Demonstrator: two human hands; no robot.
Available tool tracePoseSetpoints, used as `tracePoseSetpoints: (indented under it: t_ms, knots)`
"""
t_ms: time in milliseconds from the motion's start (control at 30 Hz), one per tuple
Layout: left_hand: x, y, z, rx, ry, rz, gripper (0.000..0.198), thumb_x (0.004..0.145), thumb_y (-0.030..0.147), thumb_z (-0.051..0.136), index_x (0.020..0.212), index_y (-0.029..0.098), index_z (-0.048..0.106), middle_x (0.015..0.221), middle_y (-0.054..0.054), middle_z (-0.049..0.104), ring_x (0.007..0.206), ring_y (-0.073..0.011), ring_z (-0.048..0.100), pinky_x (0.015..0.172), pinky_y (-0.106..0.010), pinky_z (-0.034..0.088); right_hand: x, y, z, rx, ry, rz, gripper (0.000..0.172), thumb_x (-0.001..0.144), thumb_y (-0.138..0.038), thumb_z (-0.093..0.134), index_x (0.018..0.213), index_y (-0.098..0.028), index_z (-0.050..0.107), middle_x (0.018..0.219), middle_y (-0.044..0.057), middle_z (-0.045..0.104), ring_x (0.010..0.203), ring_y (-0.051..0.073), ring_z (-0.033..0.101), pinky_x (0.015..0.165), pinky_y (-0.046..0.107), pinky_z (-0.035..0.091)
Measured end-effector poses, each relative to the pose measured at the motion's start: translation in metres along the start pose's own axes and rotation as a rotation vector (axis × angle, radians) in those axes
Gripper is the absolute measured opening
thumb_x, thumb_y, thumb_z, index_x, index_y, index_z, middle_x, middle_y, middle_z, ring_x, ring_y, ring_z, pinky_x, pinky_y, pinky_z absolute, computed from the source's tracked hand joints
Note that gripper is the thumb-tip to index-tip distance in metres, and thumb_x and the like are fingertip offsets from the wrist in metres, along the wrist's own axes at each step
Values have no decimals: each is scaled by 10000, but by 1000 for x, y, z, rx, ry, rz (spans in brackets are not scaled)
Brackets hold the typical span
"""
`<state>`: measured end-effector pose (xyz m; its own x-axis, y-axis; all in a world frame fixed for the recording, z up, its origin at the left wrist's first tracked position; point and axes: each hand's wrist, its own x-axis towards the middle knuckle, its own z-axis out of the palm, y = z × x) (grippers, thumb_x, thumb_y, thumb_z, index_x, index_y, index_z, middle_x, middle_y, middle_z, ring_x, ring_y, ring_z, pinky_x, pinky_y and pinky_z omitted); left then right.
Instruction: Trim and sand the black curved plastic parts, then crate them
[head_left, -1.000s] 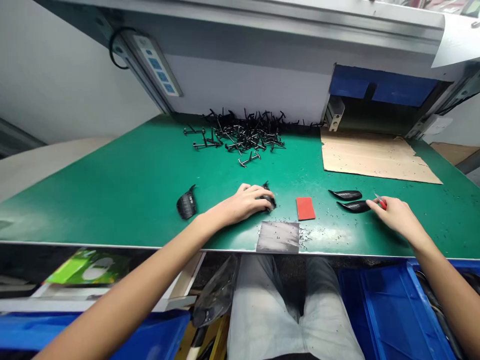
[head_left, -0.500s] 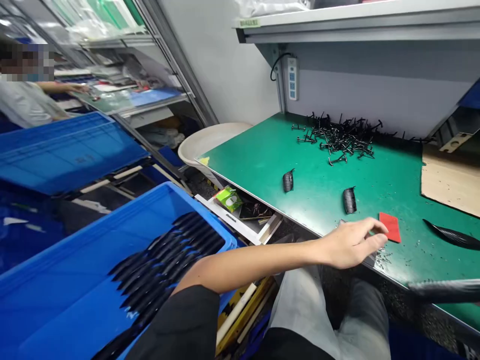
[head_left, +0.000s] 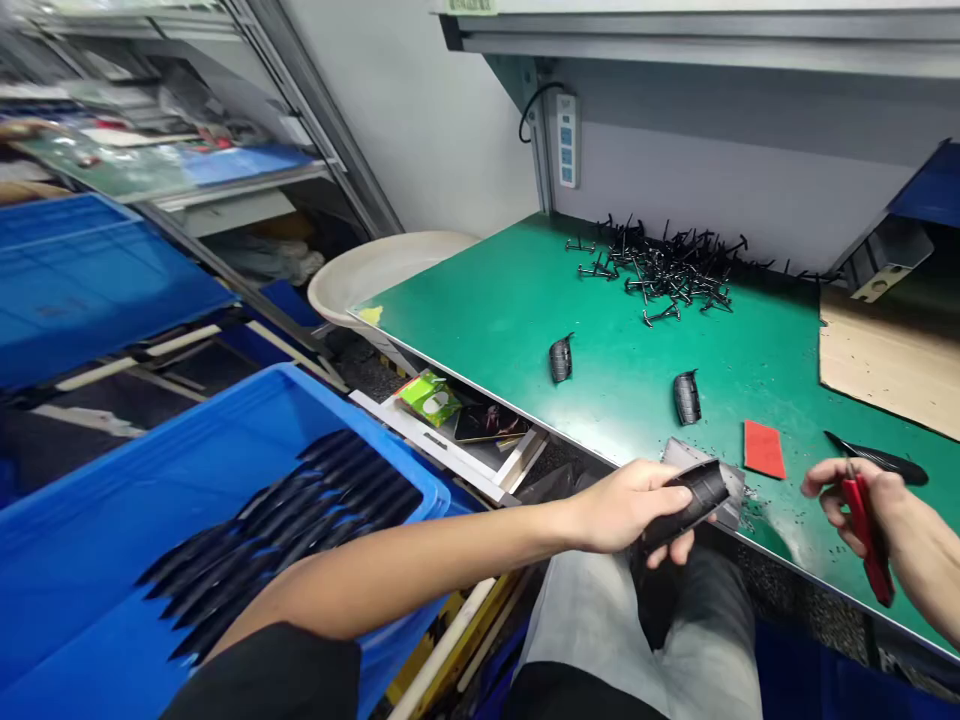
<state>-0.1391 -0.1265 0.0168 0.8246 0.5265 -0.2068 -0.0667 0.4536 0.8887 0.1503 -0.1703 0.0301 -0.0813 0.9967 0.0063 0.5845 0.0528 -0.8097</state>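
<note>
A curved black plastic part (head_left: 694, 500) is in my left hand (head_left: 626, 508), with the thumb on its inner face and the fingers underneath. My left hand is just over the table's front edge, above my lap. My right hand (head_left: 896, 515), to the right, is closed round red-handled pliers (head_left: 866, 540); only a bit of their metal tip shows. Beyond it lies a long, pointed black piece (head_left: 881, 460). A red rectangular pad (head_left: 764, 449) is between the hands, and a grey flat plate (head_left: 681, 453) lies partly behind the held part.
Two small black curved parts (head_left: 560, 359) (head_left: 686, 397) rest on the green table (head_left: 480, 310). Black branched plastic pieces (head_left: 667, 262) are heaped at the back. Left of me, a blue bin (head_left: 97, 560) holds rows of black parts. An open drawer (head_left: 450, 450) sticks out below the table.
My left hand, seen without a part before, now holds the black plastic part. My right hand has come into view with the red-handled pliers. The view has shifted slightly right.
</note>
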Motion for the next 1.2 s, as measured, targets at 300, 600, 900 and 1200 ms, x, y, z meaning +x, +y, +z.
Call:
tracePoseSetpoints:
  t_ms: [300,600,900,1200]
  knots:
    - [-20,19,28,298,219,-48,337,910,387,457,665,160,494,456,43,417,402,-71,364,405,-186,250,-22,-59,42,-681,95,-489,540,1076,-592,235,806,-209,503,586,-40,548,445,124,533,434,251,341]
    - [-28,26,33,329,138,-177,331,922,396,407,704,169,510,496,54,369,447,-90,347,443,-213,263,-15,-61,61,-889,135,-532,790,987,-735,30,689,-188,516,539,4,539,427,148,565,445,292,244]
    - [-29,26,36,861,229,-226,371,968,383,365,667,176,427,667,16,472,713,-146,466,656,-270,304,-22,-42,68,-842,-193,-398,791,931,-827,191,647,-191,566,481,37,585,357,162,507,461,317,88]
    - [1,36,61,991,89,-203,350,970,334,336,675,180,447,624,21,472,595,-126,407,579,-271,274,-36,-32,12,49,-311,73,450,897,-615,652,829,-171,642,644,-29,563,545,103,442,502,221,324]
